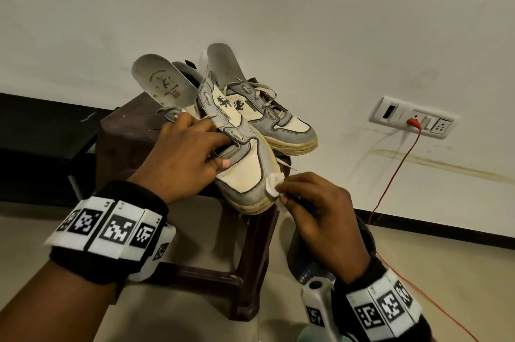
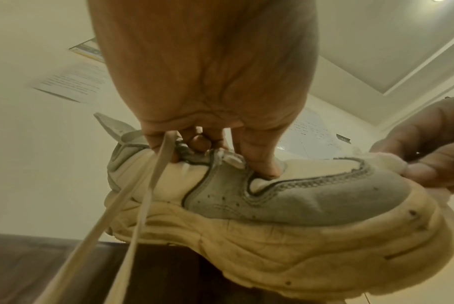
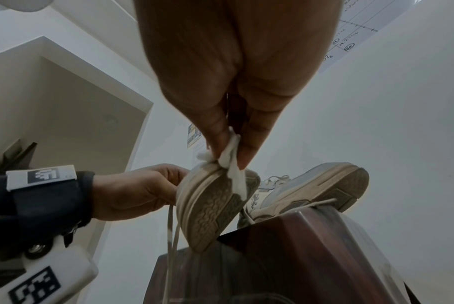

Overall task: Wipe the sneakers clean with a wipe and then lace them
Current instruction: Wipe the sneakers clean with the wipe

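Your left hand [image 1: 184,152] grips the near cream-and-grey leather sneaker [image 1: 242,171] at its lace opening, tilting it on the dark wooden stool [image 1: 125,129]; your right hand [image 1: 315,210] pinches a crumpled white wipe [image 1: 274,187] against its grey toe; judging by the yellowed sole, wiping is barely begun; the second sneaker [image 1: 278,124] waits behind, both loosely laced; lacing remains.

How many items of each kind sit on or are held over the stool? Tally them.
Grey-and-cream sneakers: 2
Grey foam insoles: 2
White crumpled wipe: 1
Total: 5
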`<state>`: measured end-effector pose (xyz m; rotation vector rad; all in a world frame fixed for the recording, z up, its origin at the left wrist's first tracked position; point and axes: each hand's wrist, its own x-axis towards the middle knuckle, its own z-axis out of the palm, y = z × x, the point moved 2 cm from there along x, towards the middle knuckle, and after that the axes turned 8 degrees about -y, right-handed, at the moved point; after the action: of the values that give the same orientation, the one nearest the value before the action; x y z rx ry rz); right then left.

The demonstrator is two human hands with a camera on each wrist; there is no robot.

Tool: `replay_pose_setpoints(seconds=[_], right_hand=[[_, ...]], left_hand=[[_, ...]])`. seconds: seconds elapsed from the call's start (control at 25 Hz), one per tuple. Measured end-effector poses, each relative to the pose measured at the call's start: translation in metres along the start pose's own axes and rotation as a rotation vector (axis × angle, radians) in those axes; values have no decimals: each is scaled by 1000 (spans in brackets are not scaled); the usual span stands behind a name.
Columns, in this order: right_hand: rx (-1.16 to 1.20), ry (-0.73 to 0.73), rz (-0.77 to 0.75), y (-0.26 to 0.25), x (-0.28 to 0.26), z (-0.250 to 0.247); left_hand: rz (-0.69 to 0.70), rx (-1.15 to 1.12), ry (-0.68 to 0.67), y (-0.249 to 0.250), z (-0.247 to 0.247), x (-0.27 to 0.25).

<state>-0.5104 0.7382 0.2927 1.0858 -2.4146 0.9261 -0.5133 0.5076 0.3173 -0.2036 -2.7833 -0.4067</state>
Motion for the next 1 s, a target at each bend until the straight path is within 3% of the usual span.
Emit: replay_pose_setpoints(seconds=[0.24,0.36,0.56,0.68,0.84,1.0], right_hand=[[-57,121,-17,5,56,9],[-49,78,-8,7,73,10],[-261,-161,-182,-10,9,4],[-379,-128,-229,-9,7,13],[-401,-25,-157,-3,61,18],[-419,-162,-240,-4,54,15]], left_hand=[[34,-47,-51,3,-1,-3],[30,21,-51,6,1,-2],[32,81,-27,8,4,1],[55,111,-42,15,7,4],[83,125,-67,21,9,4],[79,95,-60,18,8,6]])
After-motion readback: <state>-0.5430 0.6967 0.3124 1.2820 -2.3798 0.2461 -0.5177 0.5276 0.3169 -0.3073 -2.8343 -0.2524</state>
